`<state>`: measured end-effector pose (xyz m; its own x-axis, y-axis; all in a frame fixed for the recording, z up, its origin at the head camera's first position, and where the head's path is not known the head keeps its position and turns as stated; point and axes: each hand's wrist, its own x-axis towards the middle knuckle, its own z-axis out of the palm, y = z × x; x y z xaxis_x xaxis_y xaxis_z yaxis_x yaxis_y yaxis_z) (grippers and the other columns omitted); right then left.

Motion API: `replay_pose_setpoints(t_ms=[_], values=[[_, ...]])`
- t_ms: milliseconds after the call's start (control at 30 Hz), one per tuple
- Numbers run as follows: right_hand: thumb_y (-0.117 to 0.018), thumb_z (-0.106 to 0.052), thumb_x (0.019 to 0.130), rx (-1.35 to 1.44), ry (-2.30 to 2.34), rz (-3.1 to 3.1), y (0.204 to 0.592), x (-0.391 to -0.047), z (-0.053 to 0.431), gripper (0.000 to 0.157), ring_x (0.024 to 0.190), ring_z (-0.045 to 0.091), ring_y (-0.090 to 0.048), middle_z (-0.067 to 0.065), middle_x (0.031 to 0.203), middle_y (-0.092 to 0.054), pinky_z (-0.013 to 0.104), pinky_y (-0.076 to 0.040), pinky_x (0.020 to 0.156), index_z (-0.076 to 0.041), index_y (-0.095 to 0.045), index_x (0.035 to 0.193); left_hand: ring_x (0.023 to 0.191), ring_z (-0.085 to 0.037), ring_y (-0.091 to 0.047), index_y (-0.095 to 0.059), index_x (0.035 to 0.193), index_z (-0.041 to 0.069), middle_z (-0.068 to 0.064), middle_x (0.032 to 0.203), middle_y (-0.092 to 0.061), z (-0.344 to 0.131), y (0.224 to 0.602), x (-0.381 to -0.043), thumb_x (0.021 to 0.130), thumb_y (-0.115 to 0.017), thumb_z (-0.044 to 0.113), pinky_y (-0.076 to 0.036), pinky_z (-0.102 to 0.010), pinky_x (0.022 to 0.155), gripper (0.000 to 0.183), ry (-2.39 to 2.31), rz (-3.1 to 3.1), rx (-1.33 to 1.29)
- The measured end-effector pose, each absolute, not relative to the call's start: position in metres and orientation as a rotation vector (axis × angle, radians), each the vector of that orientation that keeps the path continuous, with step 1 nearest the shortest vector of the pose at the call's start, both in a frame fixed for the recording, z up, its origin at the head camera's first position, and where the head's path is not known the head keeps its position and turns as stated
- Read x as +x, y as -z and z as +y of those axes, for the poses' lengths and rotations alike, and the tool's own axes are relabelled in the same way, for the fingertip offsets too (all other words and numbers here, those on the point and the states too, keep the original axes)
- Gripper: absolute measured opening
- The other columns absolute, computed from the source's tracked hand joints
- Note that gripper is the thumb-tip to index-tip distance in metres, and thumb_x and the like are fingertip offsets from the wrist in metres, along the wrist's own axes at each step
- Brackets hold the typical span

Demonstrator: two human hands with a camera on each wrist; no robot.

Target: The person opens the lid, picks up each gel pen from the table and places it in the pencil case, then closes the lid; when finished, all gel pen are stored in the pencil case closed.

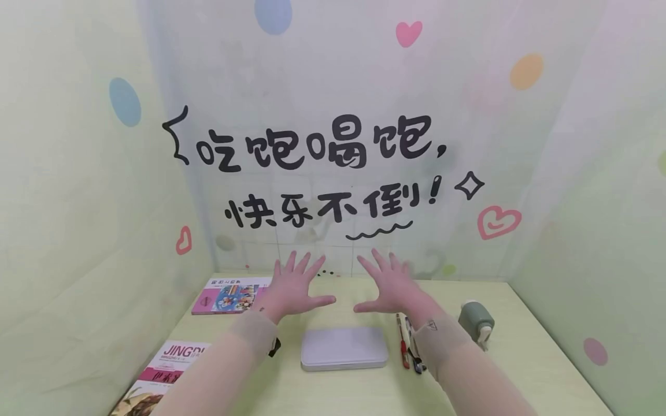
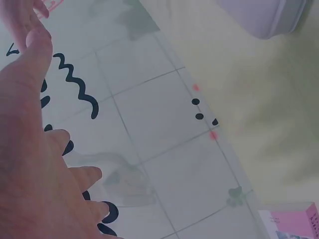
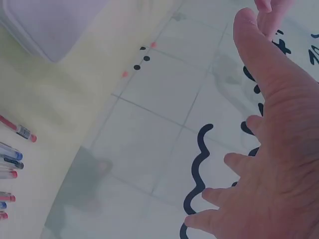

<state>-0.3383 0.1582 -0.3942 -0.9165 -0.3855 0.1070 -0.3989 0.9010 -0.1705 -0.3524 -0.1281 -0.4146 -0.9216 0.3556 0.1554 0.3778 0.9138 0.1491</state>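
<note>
Both hands are raised over the far half of the table with fingers spread and nothing in them. The left hand (image 1: 295,289) is beyond the left end of a pale lavender pencil case (image 1: 343,346), which lies closed on the table. Level with it, the right hand (image 1: 392,289) has its thumb pointing inward at the other thumb. Several pens (image 1: 404,344) lie beside the case, partly hidden by the right forearm; the right wrist view shows the ends of these pens (image 3: 11,162). A corner of the pencil case (image 2: 269,20) shows in the left wrist view.
A pink comic-covered book (image 1: 229,296) lies at the back left, and a magazine (image 1: 169,370) nearer on the left edge. A grey-green bottle (image 1: 476,320) is on the right. A small black item (image 1: 274,347) peeks out beside the left sleeve. Printed curtains (image 1: 333,86) enclose the table.
</note>
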Motion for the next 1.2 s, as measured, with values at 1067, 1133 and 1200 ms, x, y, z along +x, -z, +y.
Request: replay_pose_setpoints(t_ms=[1067,1133,1200], values=[[-0.094,-0.046,0.082,0.932,-0.735,-2.901,0.517,-0.285,0.168,0.067,0.146,0.049,-0.058,0.020,0.164,-0.056,0.073,-0.050,0.119,-0.027,-0.073,0.143,0.155,-0.040,-0.051,-0.045,0.169,0.021,-0.009,0.169,-0.051,-0.156,0.529,-0.286,0.080,-0.087,0.071,-0.047,-0.069,0.125,0.110,0.892,-2.945,-0.761],[-0.093,-0.045,0.083,0.923,-0.752,-2.900,0.520,-0.284,0.169,0.065,0.147,0.049,-0.058,0.020,0.164,-0.056,0.073,-0.049,0.120,-0.026,-0.074,0.142,0.151,-0.035,-0.056,-0.047,0.167,0.020,-0.006,0.166,-0.054,-0.159,0.532,-0.286,0.080,-0.089,0.066,-0.049,-0.065,0.125,0.107,0.914,-2.934,-0.788],[-0.092,-0.042,0.084,0.918,-0.768,-2.896,0.521,-0.283,0.169,0.063,0.147,0.049,-0.057,0.020,0.164,-0.056,0.073,-0.049,0.120,-0.025,-0.074,0.141,0.148,-0.032,-0.059,-0.051,0.165,0.021,-0.002,0.163,-0.057,-0.161,0.535,-0.285,0.081,-0.091,0.060,-0.049,-0.062,0.125,0.101,0.920,-2.925,-0.809]])
